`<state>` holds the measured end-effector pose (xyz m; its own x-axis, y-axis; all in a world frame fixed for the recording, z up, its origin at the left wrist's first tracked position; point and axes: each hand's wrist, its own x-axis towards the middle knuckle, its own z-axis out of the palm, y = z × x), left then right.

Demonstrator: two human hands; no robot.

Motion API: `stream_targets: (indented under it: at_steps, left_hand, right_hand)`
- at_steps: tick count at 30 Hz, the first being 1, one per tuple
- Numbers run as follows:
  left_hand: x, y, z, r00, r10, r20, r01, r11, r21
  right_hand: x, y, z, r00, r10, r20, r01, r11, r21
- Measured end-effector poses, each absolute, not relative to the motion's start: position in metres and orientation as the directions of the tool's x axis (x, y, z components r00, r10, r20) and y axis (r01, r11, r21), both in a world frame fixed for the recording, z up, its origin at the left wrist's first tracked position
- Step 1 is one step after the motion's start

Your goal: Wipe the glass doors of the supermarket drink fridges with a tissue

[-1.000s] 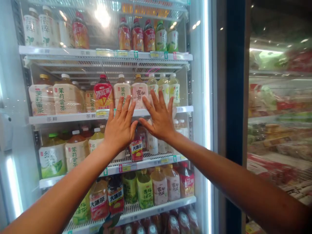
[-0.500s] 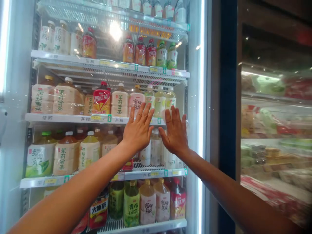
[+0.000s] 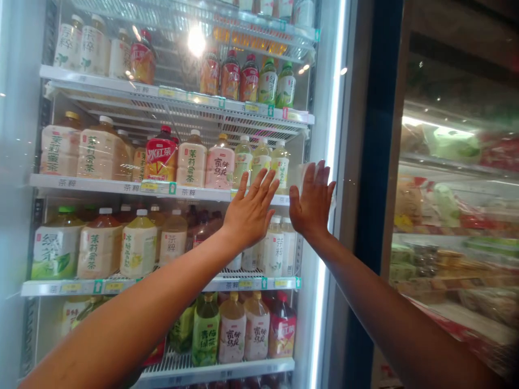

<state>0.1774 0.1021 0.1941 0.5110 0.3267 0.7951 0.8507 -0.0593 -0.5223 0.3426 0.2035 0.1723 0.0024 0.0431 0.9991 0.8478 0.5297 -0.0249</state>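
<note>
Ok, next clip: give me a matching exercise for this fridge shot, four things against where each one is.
Things:
1 left hand
2 right hand
3 red-label bottle
4 green-cap jug

Places:
A far left end of its shelf
B open, beside the light strip
C between beige-label jugs
D open, directly left of the other hand

Pairs: 1-D, 2-B, 3-C, 4-A

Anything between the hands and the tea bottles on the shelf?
Yes, the cooler's glass door, which shows glare. The left hand and right hand lie flat against its outside, fingers spread; the tea bottles stand behind the pane.
</note>
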Motion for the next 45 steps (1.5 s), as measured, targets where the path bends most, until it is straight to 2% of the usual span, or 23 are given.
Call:
stream_targets:
  at_steps: [2, 7, 12, 14, 17, 19, 26, 31, 36, 39, 43, 45]
  left_hand:
    - [0.179, 0.103, 0.193, 0.508, 0.330, 0.796, 0.852, -0.054, -0.521]
    - [0.172, 0.101, 0.196, 0.547, 0.325, 0.772, 0.826, -0.055, -0.562]
    - [0.152, 0.090, 0.198, 0.517, 0.293, 0.804, 0.848, -0.053, -0.527]
    - [0.140, 0.079, 0.187, 0.498, 0.278, 0.821, 0.861, -0.043, -0.507]
    - [0.118, 0.059, 0.158, 0.472, 0.262, 0.841, 0.875, -0.026, -0.483]
    - [0.104, 0.048, 0.140, 0.451, 0.270, 0.851, 0.886, -0.023, -0.462]
    - [0.082, 0.040, 0.106, 0.335, 0.317, 0.887, 0.937, -0.014, -0.349]
    - [0.069, 0.030, 0.094, 0.308, 0.336, 0.890, 0.945, -0.002, -0.327]
    - [0.039, 0.010, 0.086, 0.268, 0.314, 0.911, 0.952, 0.057, -0.299]
    - [0.025, 0.001, 0.076, 0.229, 0.320, 0.919, 0.961, 0.077, -0.266]
    - [0.012, -0.006, 0.066, 0.254, 0.359, 0.898, 0.952, 0.072, -0.298]
    - [0.006, -0.008, 0.066, 0.267, 0.354, 0.897, 0.949, 0.064, -0.308]
  right_hand:
    - [0.339, 0.200, 0.163, 0.031, 0.054, 0.998, 0.844, 0.533, -0.055]
    - [0.324, 0.189, 0.146, -0.060, 0.042, 0.997, 0.833, 0.552, 0.027]
    - [0.314, 0.185, 0.163, 0.040, 0.069, 0.997, 0.830, 0.553, -0.072]
    - [0.302, 0.171, 0.138, 0.027, 0.088, 0.996, 0.821, 0.567, -0.072]
    - [0.276, 0.143, 0.082, -0.089, 0.111, 0.990, 0.801, 0.598, 0.005]
    - [0.261, 0.130, 0.064, -0.115, 0.115, 0.987, 0.790, 0.613, 0.020]
    - [0.228, 0.123, 0.090, -0.013, 0.128, 0.992, 0.781, 0.620, -0.070]
    - [0.209, 0.102, 0.047, -0.102, 0.178, 0.979, 0.759, 0.650, -0.039]
    - [0.188, 0.096, 0.079, -0.123, 0.142, 0.982, 0.765, 0.644, 0.002]
    - [0.172, 0.087, 0.076, -0.102, 0.166, 0.981, 0.753, 0.657, -0.032]
    - [0.148, 0.069, 0.044, -0.085, 0.189, 0.978, 0.740, 0.669, -0.065]
    - [0.138, 0.065, 0.048, -0.092, 0.175, 0.980, 0.741, 0.670, -0.051]
